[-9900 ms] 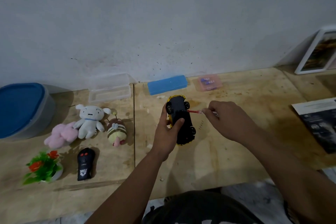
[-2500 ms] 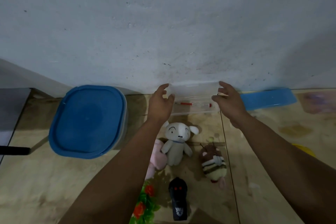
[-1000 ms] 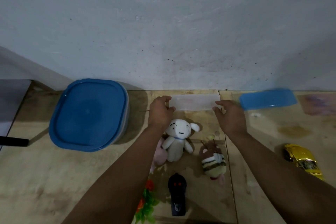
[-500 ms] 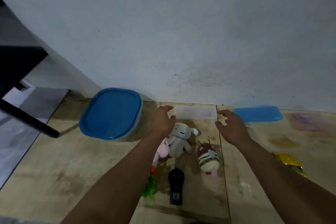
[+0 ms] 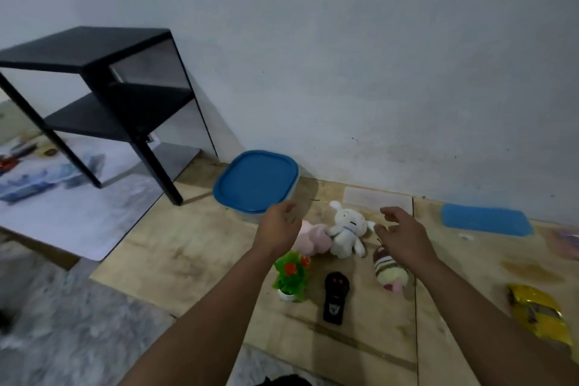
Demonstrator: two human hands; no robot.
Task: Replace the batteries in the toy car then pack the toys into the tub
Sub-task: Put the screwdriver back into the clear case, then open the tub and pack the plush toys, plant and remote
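The tub (image 5: 255, 182) stands by the wall with its blue lid on. My left hand (image 5: 279, 226) hovers just in front of it, open and holding nothing. My right hand (image 5: 404, 233) is also open, above the striped bee plush (image 5: 390, 271). Between my hands lie a white dog plush (image 5: 346, 233) and a pink plush (image 5: 313, 240). A black remote (image 5: 335, 296) and a small plastic plant (image 5: 291, 274) sit nearer to me. The yellow toy car (image 5: 539, 313) lies at the right, on its wheels.
A closed clear plastic box (image 5: 377, 199) rests against the wall, with a blue lid (image 5: 485, 219) to its right. A black two-shelf side table (image 5: 103, 97) stands at the left on a grey mat (image 5: 78, 210). The wooden boards end at the left and front.
My hands let go of the clear box and drew back toward me, open. The view swung left, bringing the black table into sight.
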